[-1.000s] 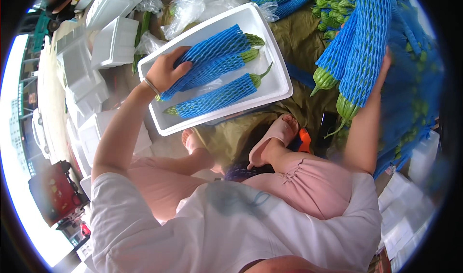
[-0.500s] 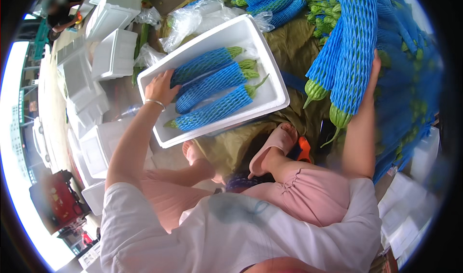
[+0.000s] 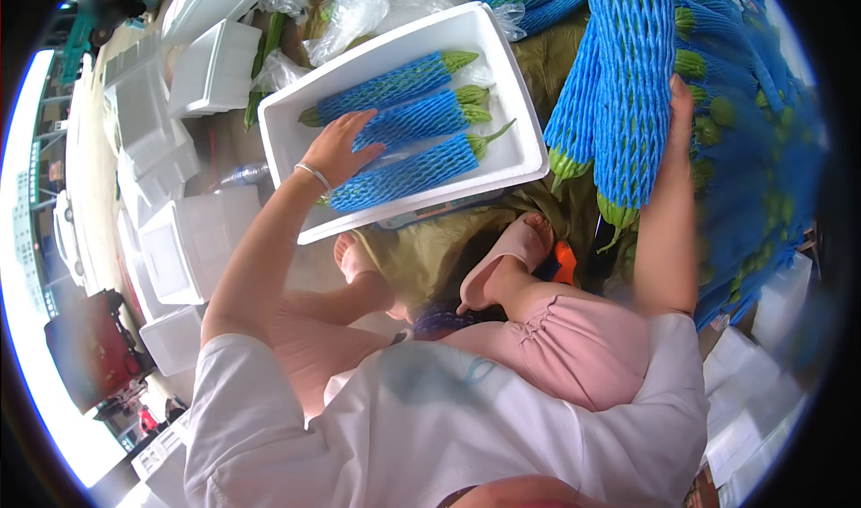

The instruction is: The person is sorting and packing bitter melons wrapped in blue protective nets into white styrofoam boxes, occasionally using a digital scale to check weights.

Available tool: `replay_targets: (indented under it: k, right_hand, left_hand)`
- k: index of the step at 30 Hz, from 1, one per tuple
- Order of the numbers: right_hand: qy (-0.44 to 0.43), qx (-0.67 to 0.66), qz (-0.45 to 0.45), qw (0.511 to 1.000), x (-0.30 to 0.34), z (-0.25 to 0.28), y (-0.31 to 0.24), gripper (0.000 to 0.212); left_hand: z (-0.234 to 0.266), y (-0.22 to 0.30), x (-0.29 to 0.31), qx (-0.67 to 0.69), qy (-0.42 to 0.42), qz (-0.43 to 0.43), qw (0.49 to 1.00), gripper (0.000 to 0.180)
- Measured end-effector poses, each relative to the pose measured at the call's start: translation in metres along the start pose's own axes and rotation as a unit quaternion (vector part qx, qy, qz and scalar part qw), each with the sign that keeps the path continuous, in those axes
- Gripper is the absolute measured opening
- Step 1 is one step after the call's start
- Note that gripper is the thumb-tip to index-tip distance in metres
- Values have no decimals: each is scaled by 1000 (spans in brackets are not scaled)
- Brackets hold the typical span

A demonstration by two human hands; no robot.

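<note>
A white foam box (image 3: pixel 531 136) lies tilted in front of me, holding several green bitter melons in blue foam net sleeves. My left hand (image 3: pixel 343 149) is inside it, fingers spread over the middle netted bitter melon (image 3: pixel 420 118), with nothing gripped. Beyond the fingers lies another netted melon (image 3: pixel 390 86); the nearest one (image 3: pixel 417 172) has a long curled stem. At the right, my right hand (image 3: pixel 680 118) holds two netted bitter melons (image 3: pixel 632 86) side by side, stems hanging down. Its thumb shows at their edge; the other fingers are hidden behind them.
A large heap of netted melons (image 3: pixel 753 167) fills the right side. More netted melons (image 3: pixel 538 6) and crumpled clear plastic bags (image 3: pixel 359 19) lie beyond the box. White foam boxes (image 3: pixel 211 69) stand along the left. My pink-sandalled feet (image 3: pixel 511 252) rest on brown sheeting below the box.
My left hand has moved right and nearer, from the farthest melon to the middle one. That far melon now lies uncovered. The melons in my right hand have shifted slightly left.
</note>
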State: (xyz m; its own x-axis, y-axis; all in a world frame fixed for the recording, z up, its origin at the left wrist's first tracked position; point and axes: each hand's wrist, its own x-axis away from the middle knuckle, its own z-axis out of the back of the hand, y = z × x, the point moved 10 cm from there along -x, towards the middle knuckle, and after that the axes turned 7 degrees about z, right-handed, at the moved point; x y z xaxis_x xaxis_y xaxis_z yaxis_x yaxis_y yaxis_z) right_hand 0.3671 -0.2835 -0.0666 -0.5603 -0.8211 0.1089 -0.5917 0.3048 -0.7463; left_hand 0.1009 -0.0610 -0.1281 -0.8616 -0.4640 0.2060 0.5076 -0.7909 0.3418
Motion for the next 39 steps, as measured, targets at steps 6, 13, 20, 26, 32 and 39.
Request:
replay_targets:
  k: [6,13,20,26,32,39]
  right_hand:
    - [-204,148,97,963,-22,-122,8,83]
    - [-482,624,117,603,-69,-226,153,94]
    - [-377,753,79,533,-113,-157,246,72]
    - [-320,532,253,742,-62,-170,91,32]
    - [-65,501,218,835,-8,-1,-41,29]
    - [149,499,128,844,115,99,-63,27]
  left_hand:
    - [-10,5,23,54,2,87,995,55]
    - [-14,27,49,8,4,124,992,56]
    - [3,32,61,47,173,87,980,36]
    - [53,22,60,77,287,34,954,27]
    - [46,63,2,4,254,-94,963,29]
    - [-21,11,-109,-178,107,-215,954,29]
